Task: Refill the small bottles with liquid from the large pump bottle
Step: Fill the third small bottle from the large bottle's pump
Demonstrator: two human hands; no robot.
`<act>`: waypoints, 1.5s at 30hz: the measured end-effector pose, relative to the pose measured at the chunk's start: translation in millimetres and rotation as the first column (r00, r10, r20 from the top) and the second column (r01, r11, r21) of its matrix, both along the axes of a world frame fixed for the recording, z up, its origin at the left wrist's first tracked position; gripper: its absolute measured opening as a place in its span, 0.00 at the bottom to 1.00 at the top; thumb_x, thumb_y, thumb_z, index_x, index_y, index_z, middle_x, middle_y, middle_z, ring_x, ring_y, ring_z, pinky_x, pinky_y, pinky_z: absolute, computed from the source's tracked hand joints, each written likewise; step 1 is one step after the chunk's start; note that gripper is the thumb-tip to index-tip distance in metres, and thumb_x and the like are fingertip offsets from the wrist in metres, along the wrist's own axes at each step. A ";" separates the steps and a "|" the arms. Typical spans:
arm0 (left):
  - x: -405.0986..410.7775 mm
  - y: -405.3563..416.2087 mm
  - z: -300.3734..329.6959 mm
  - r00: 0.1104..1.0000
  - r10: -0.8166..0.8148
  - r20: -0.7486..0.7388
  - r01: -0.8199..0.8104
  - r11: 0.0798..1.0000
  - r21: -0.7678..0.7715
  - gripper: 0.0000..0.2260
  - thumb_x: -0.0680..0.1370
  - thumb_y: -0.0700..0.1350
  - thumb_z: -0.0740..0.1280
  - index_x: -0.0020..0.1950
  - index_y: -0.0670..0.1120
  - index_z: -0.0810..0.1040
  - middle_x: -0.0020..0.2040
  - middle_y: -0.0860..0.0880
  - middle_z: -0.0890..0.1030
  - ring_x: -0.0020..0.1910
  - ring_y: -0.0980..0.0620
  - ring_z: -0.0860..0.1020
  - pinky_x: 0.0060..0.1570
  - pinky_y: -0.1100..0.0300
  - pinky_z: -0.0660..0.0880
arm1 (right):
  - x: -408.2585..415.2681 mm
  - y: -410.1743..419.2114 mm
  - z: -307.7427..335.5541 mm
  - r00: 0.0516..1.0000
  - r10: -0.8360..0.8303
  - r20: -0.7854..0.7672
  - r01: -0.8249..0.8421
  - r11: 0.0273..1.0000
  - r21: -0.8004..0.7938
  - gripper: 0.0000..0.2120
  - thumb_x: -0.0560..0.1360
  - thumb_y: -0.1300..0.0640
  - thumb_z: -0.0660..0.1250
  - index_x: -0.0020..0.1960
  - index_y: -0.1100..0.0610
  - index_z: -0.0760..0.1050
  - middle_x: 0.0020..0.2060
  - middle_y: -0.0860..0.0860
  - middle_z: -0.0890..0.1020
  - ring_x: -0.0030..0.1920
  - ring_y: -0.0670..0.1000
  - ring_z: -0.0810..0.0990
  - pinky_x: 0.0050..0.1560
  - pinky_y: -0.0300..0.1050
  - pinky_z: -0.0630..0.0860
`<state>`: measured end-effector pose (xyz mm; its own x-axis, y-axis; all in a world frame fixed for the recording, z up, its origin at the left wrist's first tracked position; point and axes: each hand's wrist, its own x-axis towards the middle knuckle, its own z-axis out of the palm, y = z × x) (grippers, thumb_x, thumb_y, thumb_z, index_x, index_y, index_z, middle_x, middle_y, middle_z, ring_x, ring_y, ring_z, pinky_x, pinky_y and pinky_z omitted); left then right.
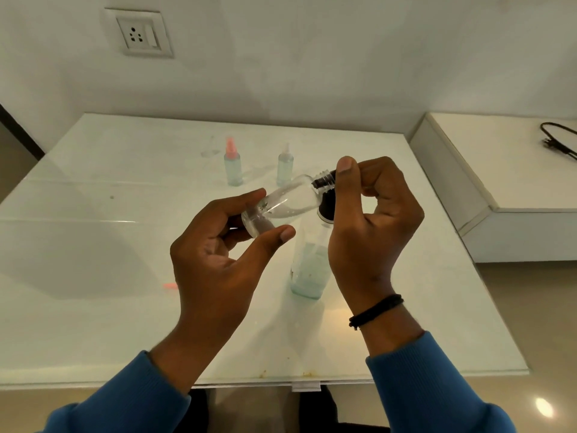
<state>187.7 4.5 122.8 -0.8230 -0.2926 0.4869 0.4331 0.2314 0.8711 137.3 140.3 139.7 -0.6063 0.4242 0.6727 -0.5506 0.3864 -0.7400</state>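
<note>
Fingers and thumb of the left hand [218,248] curl round the base of a small clear bottle [282,201], holding it tilted, neck up and to the right. The right hand [368,214] pinches at the bottle's threaded neck, thumb on top; what it holds there is hidden. Just below stands the large bottle [309,264] with a black top, pale liquid inside, on the white table [93,245]. Farther back stand a pink-capped spray bottle [232,164] and a clear-capped one [284,165].
</note>
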 end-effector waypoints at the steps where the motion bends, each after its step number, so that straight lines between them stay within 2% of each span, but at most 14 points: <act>1: 0.0 0.4 0.3 1.000 0.000 -0.002 0.000 1.000 -0.004 0.19 0.71 0.44 0.78 0.60 0.47 0.79 0.56 0.55 0.83 0.56 0.56 0.83 0.53 0.66 0.80 | 0.0 0.3 1.1 1.000 -0.002 -0.006 0.002 1.000 -0.005 0.15 0.80 0.56 0.65 0.38 0.63 0.75 0.32 0.52 0.77 0.37 0.59 0.75 0.38 0.52 0.73; 17: -1.4 0.0 -2.9 0.999 -0.006 -0.035 0.005 0.999 -0.052 0.19 0.74 0.46 0.76 0.63 0.45 0.79 0.57 0.56 0.82 0.57 0.61 0.82 0.54 0.68 0.79 | 0.0 -0.6 -4.0 1.000 0.000 0.005 0.000 1.000 -0.012 0.15 0.80 0.57 0.65 0.38 0.64 0.75 0.32 0.53 0.78 0.36 0.61 0.75 0.39 0.57 0.73; 20: -1.2 0.0 -2.6 1.000 0.001 -0.020 -0.002 1.000 -0.022 0.19 0.74 0.49 0.75 0.63 0.47 0.79 0.58 0.55 0.83 0.57 0.57 0.83 0.54 0.66 0.80 | -0.1 0.1 -2.4 1.000 0.002 0.007 -0.001 1.000 -0.013 0.16 0.80 0.57 0.65 0.37 0.64 0.75 0.32 0.54 0.77 0.37 0.61 0.75 0.39 0.58 0.73; 25: -1.3 -0.2 -2.5 1.000 0.003 -0.018 -0.004 0.999 -0.048 0.18 0.75 0.49 0.74 0.63 0.47 0.79 0.58 0.55 0.83 0.58 0.55 0.83 0.54 0.65 0.81 | -0.7 1.0 -1.5 1.000 0.000 0.003 0.000 1.000 -0.010 0.16 0.80 0.56 0.65 0.37 0.65 0.75 0.32 0.54 0.77 0.37 0.62 0.75 0.39 0.57 0.74; 28: -1.3 -1.5 -3.0 1.000 0.013 -0.012 -0.014 0.999 -0.045 0.17 0.77 0.51 0.73 0.63 0.48 0.79 0.58 0.56 0.83 0.56 0.53 0.84 0.51 0.60 0.83 | -0.8 -0.8 -2.3 1.000 0.002 0.009 -0.002 1.000 -0.012 0.17 0.80 0.56 0.65 0.37 0.65 0.75 0.32 0.54 0.77 0.36 0.61 0.75 0.39 0.58 0.73; 32: -1.1 -1.0 -3.5 1.000 0.004 -0.007 -0.004 0.998 -0.058 0.17 0.77 0.52 0.72 0.64 0.48 0.79 0.57 0.52 0.84 0.53 0.47 0.85 0.49 0.56 0.84 | -0.6 0.6 1.2 1.000 -0.008 0.000 0.008 1.000 -0.014 0.17 0.80 0.56 0.65 0.37 0.66 0.75 0.32 0.54 0.78 0.37 0.62 0.76 0.39 0.58 0.73; 36: -2.1 -1.5 -5.6 1.000 -0.001 0.002 0.001 0.997 -0.073 0.17 0.77 0.51 0.72 0.64 0.46 0.80 0.56 0.50 0.85 0.51 0.47 0.85 0.48 0.55 0.84 | 0.4 0.2 -3.9 1.000 -0.007 0.007 0.007 1.000 -0.016 0.16 0.81 0.57 0.65 0.37 0.66 0.75 0.32 0.55 0.78 0.36 0.62 0.76 0.38 0.59 0.73; 41: -2.0 -2.6 -4.5 1.000 -0.008 0.025 0.008 1.000 -0.024 0.16 0.77 0.51 0.72 0.63 0.46 0.81 0.54 0.50 0.85 0.50 0.45 0.85 0.47 0.52 0.84 | 0.2 -0.8 0.2 1.000 0.005 0.009 -0.005 1.000 -0.011 0.17 0.80 0.56 0.65 0.36 0.66 0.74 0.31 0.53 0.77 0.36 0.59 0.74 0.38 0.53 0.72; 45: -2.7 -2.2 -2.9 1.000 -0.025 0.017 0.026 0.998 -0.057 0.16 0.77 0.51 0.72 0.62 0.46 0.80 0.55 0.50 0.85 0.52 0.46 0.85 0.48 0.59 0.83 | -1.5 0.4 -1.1 1.000 -0.002 0.008 0.002 1.000 0.009 0.17 0.80 0.56 0.65 0.37 0.65 0.74 0.32 0.54 0.77 0.36 0.59 0.74 0.38 0.50 0.71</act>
<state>184.9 2.3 119.9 -0.8375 -0.2437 0.4891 0.4255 0.2706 0.8635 135.8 140.7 138.6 -0.6107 0.4192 0.6718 -0.5443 0.3939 -0.7406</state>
